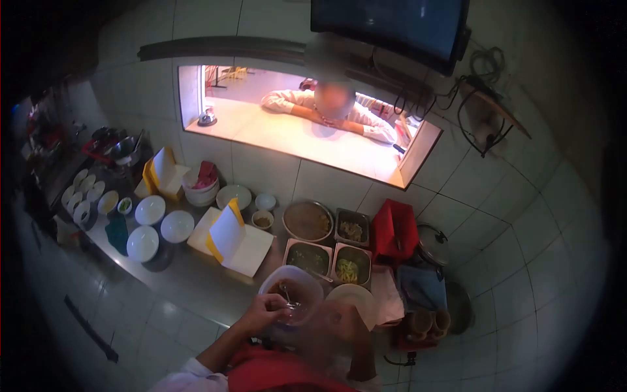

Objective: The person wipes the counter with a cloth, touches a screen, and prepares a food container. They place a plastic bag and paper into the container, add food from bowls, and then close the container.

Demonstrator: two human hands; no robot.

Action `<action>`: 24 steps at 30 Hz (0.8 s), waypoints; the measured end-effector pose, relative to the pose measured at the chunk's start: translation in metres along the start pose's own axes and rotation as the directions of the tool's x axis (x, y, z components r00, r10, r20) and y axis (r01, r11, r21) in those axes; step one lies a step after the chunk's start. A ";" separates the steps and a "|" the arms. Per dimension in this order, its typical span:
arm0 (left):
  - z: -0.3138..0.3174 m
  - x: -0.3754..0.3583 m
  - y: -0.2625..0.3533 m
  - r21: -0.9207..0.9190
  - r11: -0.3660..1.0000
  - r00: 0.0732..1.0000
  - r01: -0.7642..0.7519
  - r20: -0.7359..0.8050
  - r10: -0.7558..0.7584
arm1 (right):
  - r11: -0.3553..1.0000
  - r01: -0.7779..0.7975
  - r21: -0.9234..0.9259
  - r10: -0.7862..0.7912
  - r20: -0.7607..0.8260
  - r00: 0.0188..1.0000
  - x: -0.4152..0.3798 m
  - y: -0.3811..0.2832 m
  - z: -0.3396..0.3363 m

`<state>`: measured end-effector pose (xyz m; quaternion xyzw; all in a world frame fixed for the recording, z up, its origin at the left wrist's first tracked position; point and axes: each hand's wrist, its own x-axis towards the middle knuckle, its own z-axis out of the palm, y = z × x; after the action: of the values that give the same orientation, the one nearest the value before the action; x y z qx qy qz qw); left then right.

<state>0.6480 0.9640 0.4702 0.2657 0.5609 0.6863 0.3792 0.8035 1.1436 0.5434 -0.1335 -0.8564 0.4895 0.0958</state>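
My left hand (266,312) is over the left rim of a white tub (311,279), its fingers closed near a metal spoon (285,291) that stands in brown contents. What the fingers hold is too small to make out. To the right, my right hand (339,325) is blurred beside the tub, below a pale round plate or lid (356,302); its fingers are not clear. Behind the tub are metal trays, one with green pieces (308,259) and one with yellow-green strips (351,264). An open white and yellow box (251,249) lies to the left.
White bowls (143,244) line the steel counter (189,273) at the left. A red container (394,230) and a lidded pot (433,245) stand at the right. Beyond the serving window, a person (336,108) leans on the ledge (287,139). A screen (392,29) hangs above.
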 end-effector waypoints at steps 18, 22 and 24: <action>-0.087 0.003 -0.028 -0.024 0.997 0.979 -0.076 -0.189 0.070 | 0.995 -0.074 -0.064 0.044 -0.384 0.922 0.025 0.024 0.033; -0.062 0.006 -0.022 -0.114 0.960 0.891 -0.257 -0.413 0.189 | 0.995 -0.001 -0.098 -0.044 -0.451 0.891 0.031 0.009 0.057; -0.050 -0.003 -0.009 0.009 0.975 0.903 -0.222 -0.375 0.209 | 0.982 0.101 -0.162 -0.142 -0.264 0.954 0.039 0.028 0.080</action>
<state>0.6121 0.9339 0.4502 0.1843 0.5784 0.7712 0.1916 0.7471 1.1047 0.4803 -0.1538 -0.8750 0.3952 0.2336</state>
